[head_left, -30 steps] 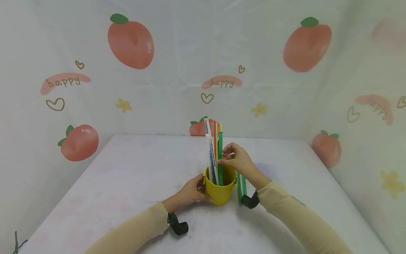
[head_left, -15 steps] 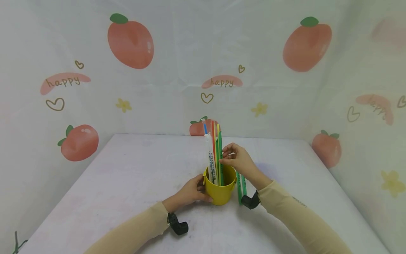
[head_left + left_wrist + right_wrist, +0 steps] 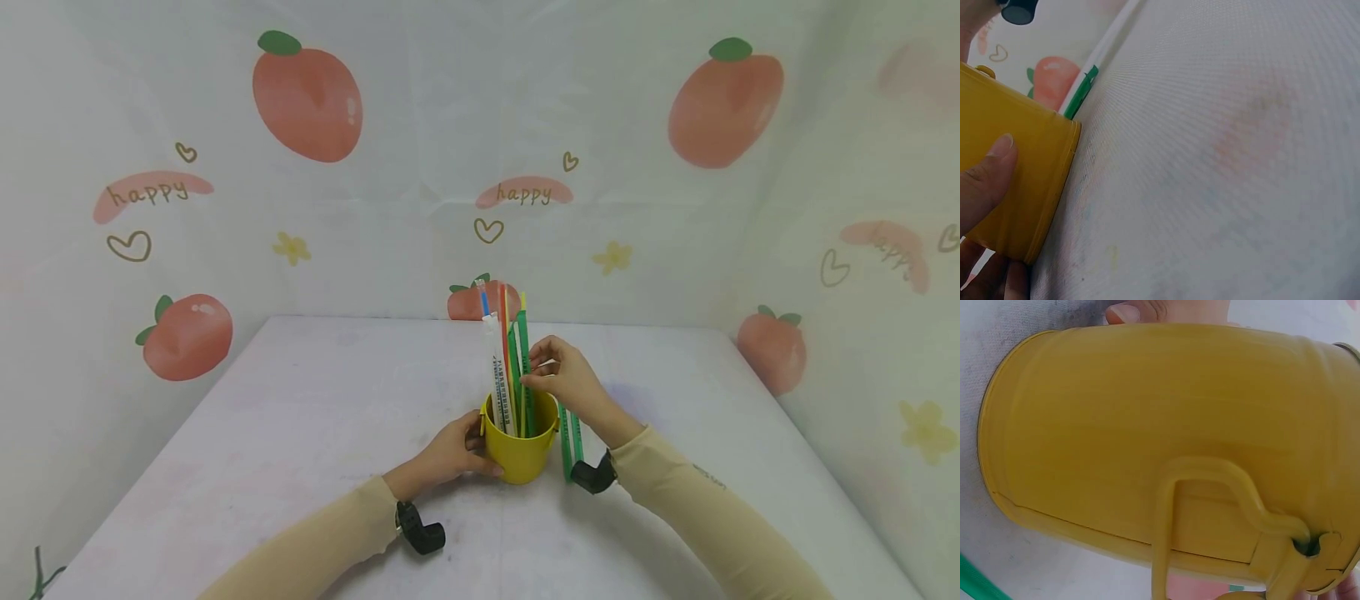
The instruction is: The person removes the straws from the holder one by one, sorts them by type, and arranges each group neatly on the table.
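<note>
A small yellow bucket [image 3: 517, 460] stands upright on the table, with several wrapped straws rising from it. My left hand [image 3: 448, 450] grips its left side; the left wrist view shows the thumb [image 3: 988, 181] across the bucket wall and fingers at its base. Over the rim, my right hand [image 3: 564, 379] pinches a green-wrapped straw [image 3: 524, 333] between thumb and fingers. White-wrapped straws [image 3: 497, 367] lean left inside, beside a red one [image 3: 503, 304]. In the right wrist view, the bucket's side [image 3: 1097, 425] and handle [image 3: 1163, 531] fill the picture and hide that hand's fingertips.
Green-wrapped straws [image 3: 567, 450] lie on the table just right of the bucket, partly behind the right wrist. The pale table [image 3: 360, 375] meets a fruit-printed cloth backdrop [image 3: 412, 167] at the back and sides. A black wrist camera [image 3: 422, 533] is strapped to the left wrist.
In the bucket the straws have shifted: the white ones lean farther left and the green ones have spread to the right. My right hand has moved very slightly right; my left stays on the bucket.
</note>
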`<state>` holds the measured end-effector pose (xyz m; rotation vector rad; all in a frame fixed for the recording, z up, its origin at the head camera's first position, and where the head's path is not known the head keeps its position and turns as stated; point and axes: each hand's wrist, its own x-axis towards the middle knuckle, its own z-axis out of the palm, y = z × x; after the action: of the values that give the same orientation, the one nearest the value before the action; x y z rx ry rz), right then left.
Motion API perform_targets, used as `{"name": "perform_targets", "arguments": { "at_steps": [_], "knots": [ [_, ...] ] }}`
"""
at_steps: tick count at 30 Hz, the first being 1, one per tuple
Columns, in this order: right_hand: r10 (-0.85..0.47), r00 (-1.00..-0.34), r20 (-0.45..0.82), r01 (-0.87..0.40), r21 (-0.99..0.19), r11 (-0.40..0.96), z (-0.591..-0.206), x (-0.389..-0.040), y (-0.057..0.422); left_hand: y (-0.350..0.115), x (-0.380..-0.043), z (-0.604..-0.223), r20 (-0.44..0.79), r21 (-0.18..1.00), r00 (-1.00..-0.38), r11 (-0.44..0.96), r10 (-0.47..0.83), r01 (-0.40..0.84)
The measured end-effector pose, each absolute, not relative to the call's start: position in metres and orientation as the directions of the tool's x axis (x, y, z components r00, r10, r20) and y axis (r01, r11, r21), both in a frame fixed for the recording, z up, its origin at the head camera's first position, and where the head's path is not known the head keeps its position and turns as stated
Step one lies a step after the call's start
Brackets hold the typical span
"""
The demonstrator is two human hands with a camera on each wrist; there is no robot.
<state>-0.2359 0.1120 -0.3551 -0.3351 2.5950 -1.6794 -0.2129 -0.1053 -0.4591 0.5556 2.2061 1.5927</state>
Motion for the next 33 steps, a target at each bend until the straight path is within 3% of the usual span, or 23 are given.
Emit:
{"name": "perform_targets", "arguments": {
  "at_steps": [33],
  "knots": [
    [-0.210,-0.959,0.189,-0.239,-0.938,0.250,-0.346,-0.237,0.130,-0.106,-0.214,-0.460,-0.052,0.950,-0.855,0.291,0.515,0.118]
  ]
}}
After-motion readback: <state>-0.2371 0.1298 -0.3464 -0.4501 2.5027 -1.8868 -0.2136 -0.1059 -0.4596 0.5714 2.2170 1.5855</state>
